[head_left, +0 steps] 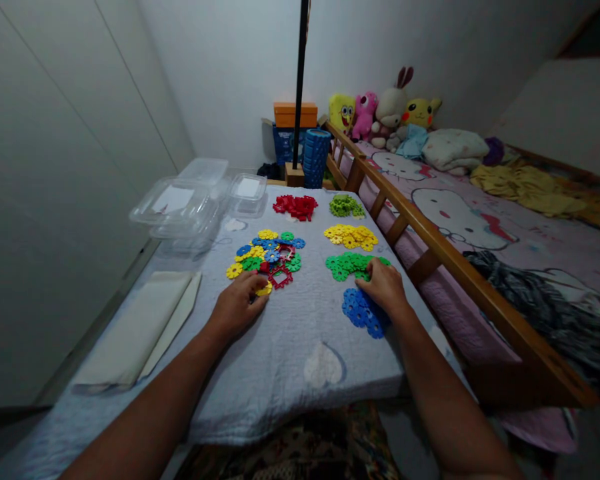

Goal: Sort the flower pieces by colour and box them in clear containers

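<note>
My left hand (237, 303) rests at the near left edge of a mixed pile of flower-shaped plastic discs (253, 261), fingers loosely bent and thumb apart. By its fingertips lie a yellow disc (265, 289) and a red square toothed frame (281, 277). On the right, my right hand (384, 287) has thumb and forefinger around a green flower-shaped disc (363, 274) at the edge of the green pile (347, 263); its other fingers are partly hidden. Blue discs (363, 310) lie just below that hand. Yellow discs (351, 236) are heaped beyond the green ones.
Red pieces (296, 207) and light green pieces (346, 206) sit at the back. Clear plastic containers (180, 210) are stacked at left, behind a folded cream cloth (135, 333). A wooden bed rail (430, 247) borders the right side; a black pole (301, 87) stands behind.
</note>
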`<state>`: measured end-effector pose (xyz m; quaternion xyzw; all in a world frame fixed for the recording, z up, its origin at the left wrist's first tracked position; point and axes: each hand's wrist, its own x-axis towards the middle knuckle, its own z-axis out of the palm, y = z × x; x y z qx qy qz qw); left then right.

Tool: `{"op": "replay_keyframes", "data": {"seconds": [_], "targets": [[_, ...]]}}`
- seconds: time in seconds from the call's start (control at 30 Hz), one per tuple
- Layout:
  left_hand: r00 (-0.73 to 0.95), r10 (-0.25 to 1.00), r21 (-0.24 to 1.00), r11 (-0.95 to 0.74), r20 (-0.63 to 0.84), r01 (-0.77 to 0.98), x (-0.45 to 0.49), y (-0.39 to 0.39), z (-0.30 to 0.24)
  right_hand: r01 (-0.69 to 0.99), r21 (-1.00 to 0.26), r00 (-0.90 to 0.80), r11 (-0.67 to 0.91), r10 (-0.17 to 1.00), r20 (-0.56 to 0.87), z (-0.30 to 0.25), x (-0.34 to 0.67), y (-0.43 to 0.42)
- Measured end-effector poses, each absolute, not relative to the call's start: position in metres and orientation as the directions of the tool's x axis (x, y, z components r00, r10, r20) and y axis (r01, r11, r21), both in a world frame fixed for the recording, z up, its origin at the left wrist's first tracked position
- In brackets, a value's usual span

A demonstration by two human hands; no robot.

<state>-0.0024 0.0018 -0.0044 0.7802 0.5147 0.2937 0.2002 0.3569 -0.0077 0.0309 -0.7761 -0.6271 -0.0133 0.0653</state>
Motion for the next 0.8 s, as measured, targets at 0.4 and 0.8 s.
{"op": "replay_keyframes", "data": {"seconds": [0.4, 0.8], "targets": [[0.307, 0.912, 0.610, -0.410, 0.272, 0.678, -0.003, 0.002, -0.005, 0.991, -0.124, -0.031, 0.043, 0.994, 0.100, 0.056, 0.342, -0.001], [0.304, 0.920, 0.614, -0.391, 0.247, 0.686, -0.003, 0.001, -0.003, 0.995, -0.094, -0.005, 0.030, 0.968, 0.253, 0.039, 0.316, 0.018]]}}
